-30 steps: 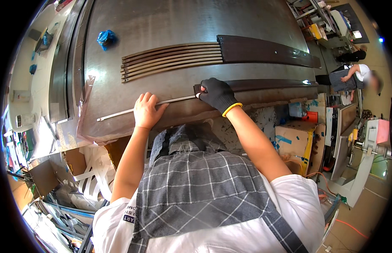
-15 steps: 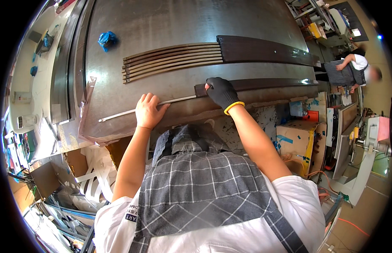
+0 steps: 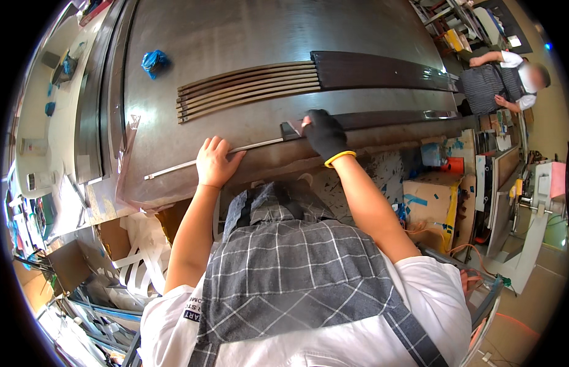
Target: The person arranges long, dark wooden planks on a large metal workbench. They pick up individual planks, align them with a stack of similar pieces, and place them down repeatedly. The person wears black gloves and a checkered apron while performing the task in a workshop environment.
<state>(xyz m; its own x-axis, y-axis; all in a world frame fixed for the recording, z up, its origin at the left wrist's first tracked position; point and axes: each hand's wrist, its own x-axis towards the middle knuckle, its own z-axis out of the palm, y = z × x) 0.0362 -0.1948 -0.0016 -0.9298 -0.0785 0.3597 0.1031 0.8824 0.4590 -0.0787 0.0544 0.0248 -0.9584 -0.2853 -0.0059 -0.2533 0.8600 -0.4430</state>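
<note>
On the metal-topped table lies a thin pale strip (image 3: 180, 167), running from the lower left to the end of a long dark brown panel (image 3: 388, 120). My bare left hand (image 3: 217, 160) rests across the strip, fingers extended and thumb out to the side. In its black glove with a yellow cuff, my right hand (image 3: 326, 136) is closed over the panel's left end. Thumb and finger pinch what looks like a thin brown film (image 3: 295, 126) lifted at that end, where a darker surface shows. The palm side of the glove is hidden.
Beyond my hands lie several narrow brown strips (image 3: 247, 92) side by side, their right part under a wide dark panel (image 3: 382, 72). A crumpled blue ball (image 3: 154, 63) sits at the far left. Another person (image 3: 501, 82) stands at the right. A cardboard box (image 3: 431, 202) is below the table edge.
My right hand has shifted slightly right, and the panel's left end now shows a darker patch with a lifted corner. My left hand stays in place. The other person has changed posture.
</note>
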